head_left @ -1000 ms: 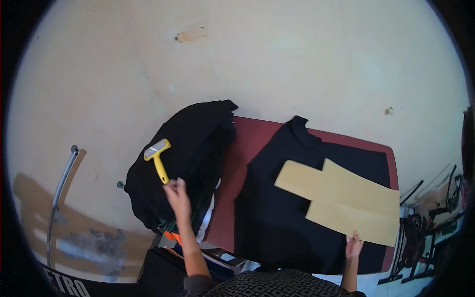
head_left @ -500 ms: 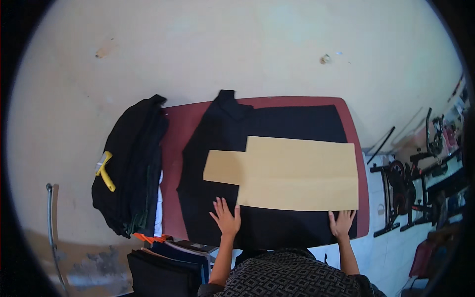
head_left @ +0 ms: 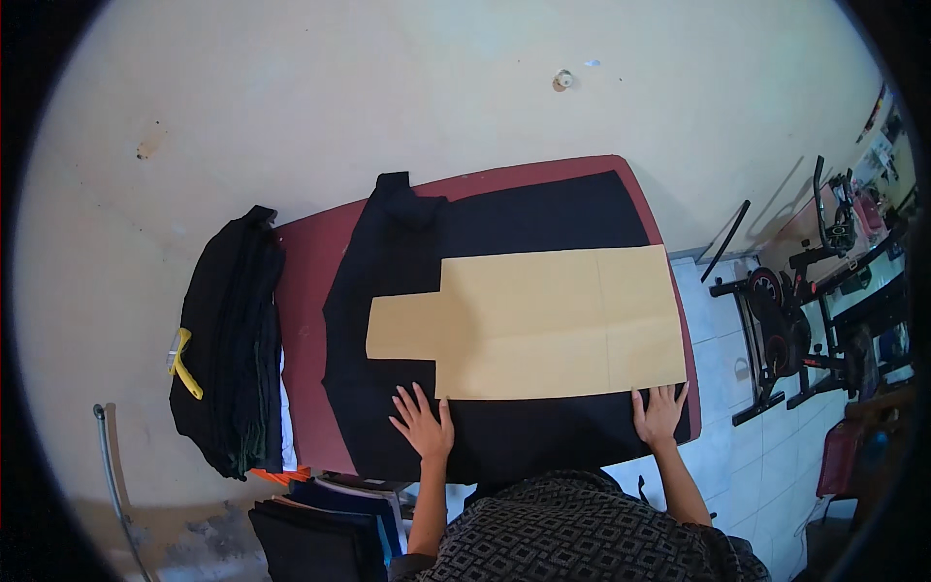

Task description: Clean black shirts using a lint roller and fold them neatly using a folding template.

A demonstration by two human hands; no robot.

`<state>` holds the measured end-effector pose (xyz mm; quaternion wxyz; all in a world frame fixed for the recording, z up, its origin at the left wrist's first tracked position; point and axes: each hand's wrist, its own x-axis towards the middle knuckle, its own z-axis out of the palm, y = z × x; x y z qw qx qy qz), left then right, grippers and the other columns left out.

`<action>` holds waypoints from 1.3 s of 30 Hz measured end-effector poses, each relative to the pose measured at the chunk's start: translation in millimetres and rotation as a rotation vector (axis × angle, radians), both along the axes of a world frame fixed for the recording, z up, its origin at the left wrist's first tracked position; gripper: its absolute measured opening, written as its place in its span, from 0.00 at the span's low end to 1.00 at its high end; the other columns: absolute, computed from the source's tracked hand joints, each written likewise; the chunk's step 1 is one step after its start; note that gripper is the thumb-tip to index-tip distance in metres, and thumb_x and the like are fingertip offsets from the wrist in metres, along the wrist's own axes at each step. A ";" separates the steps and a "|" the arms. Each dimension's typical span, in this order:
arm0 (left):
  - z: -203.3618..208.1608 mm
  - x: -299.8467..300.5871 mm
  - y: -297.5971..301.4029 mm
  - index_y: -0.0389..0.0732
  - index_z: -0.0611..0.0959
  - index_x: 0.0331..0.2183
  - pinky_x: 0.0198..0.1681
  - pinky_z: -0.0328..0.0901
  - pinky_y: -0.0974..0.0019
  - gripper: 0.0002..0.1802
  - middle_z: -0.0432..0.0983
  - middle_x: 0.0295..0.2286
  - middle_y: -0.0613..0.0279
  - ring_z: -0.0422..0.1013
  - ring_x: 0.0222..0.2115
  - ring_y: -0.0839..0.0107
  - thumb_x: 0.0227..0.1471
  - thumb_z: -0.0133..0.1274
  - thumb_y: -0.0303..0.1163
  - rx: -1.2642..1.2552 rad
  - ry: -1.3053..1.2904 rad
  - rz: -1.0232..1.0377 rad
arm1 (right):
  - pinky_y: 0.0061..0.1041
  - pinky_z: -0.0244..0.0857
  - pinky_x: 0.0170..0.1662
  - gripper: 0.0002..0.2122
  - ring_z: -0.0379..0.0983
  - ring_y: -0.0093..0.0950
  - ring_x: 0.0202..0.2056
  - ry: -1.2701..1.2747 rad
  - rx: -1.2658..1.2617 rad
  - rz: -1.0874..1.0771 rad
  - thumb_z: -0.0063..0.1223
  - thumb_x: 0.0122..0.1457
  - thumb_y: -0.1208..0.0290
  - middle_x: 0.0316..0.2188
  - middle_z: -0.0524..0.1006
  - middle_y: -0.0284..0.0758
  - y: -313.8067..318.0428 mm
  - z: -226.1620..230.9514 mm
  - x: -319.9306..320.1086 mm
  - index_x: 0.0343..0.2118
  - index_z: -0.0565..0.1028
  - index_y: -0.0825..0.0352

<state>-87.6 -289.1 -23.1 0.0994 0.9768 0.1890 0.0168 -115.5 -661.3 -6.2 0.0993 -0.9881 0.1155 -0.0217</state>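
A tan paper or card sheet (head_left: 553,325), wide with a narrower tab on its left end, lies flat on a spread black garment (head_left: 529,436). My left hand (head_left: 425,427) rests open on the black cloth, fingers spread, its thumb tip by the sheet's lower left corner. At the sheet's lower right edge, my right hand (head_left: 660,415) lies flat and open, fingertips touching or just over the tan edge. The garment covers most of a dark red tabletop (head_left: 303,330); a collar-like piece sticks up at its far left.
Folded dark garments (head_left: 228,339) hang piled over the table's left end, with a yellow-handled tool (head_left: 184,366) on top. More folded dark cloth (head_left: 320,538) is stacked below left. A wall stands behind the table; an exercise bike (head_left: 781,320) is on the right.
The whole view has tilted and shifted, so the table sits further left. Both hands stay open beside the tan sheet's near edge, and it keeps its place on the garment.
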 end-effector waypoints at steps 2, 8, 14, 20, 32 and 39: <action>0.6 -3.9 -9.6 0.43 0.53 0.55 0.55 0.30 0.43 0.35 0.39 0.56 0.49 0.36 0.57 0.52 0.51 0.35 0.52 -0.018 0.015 -0.021 | 0.45 0.25 0.58 0.23 0.47 0.37 0.56 -0.004 -0.017 0.004 0.34 0.56 0.53 0.51 0.60 0.40 -11.2 -1.5 -1.5 0.49 0.63 0.65; 7.2 -18.4 -26.0 0.39 0.60 0.52 0.54 0.31 0.43 0.34 0.41 0.55 0.46 0.38 0.56 0.49 0.48 0.42 0.51 -0.246 -0.033 -0.021 | 0.42 0.28 0.59 0.19 0.50 0.37 0.55 -0.089 0.248 0.029 0.34 0.57 0.60 0.48 0.64 0.39 -55.2 -14.5 -9.5 0.47 0.65 0.65; 11.4 12.3 -19.1 0.36 0.72 0.40 0.47 0.54 0.57 0.24 0.65 0.40 0.50 0.61 0.43 0.58 0.45 0.49 0.44 -0.659 -0.062 0.092 | 0.21 0.59 0.39 0.14 0.66 0.22 0.34 -0.353 1.054 -0.359 0.43 0.56 0.66 0.32 0.72 0.35 -107.8 -33.6 13.1 0.40 0.68 0.73; -5.8 33.3 -14.0 0.33 0.74 0.33 0.29 0.66 0.66 0.19 0.73 0.21 0.55 0.71 0.23 0.64 0.38 0.55 0.36 -0.838 -0.125 0.117 | 0.12 0.55 0.18 0.11 0.63 0.15 0.19 -0.234 1.078 -0.280 0.51 0.51 0.71 0.21 0.72 0.30 -141.0 -44.0 16.6 0.37 0.67 0.66; 64.5 18.3 111.9 0.34 0.76 0.30 0.23 0.61 0.76 0.08 0.69 0.19 0.66 0.64 0.20 0.81 0.44 0.49 0.26 -0.913 -0.665 0.126 | 0.11 0.44 0.13 0.07 0.54 0.10 0.13 -0.242 1.138 0.006 0.49 0.53 0.71 0.16 0.67 0.24 30.2 -12.1 28.0 0.35 0.68 0.65; 2.9 9.4 242.4 0.33 0.76 0.30 0.20 0.61 0.74 0.09 0.71 0.19 0.65 0.66 0.17 0.80 0.42 0.51 0.26 -0.751 -0.708 0.381 | 0.19 0.62 0.25 0.07 0.71 0.22 0.18 -0.095 0.926 0.006 0.49 0.51 0.75 0.18 0.74 0.36 168.9 -27.5 68.0 0.32 0.66 0.69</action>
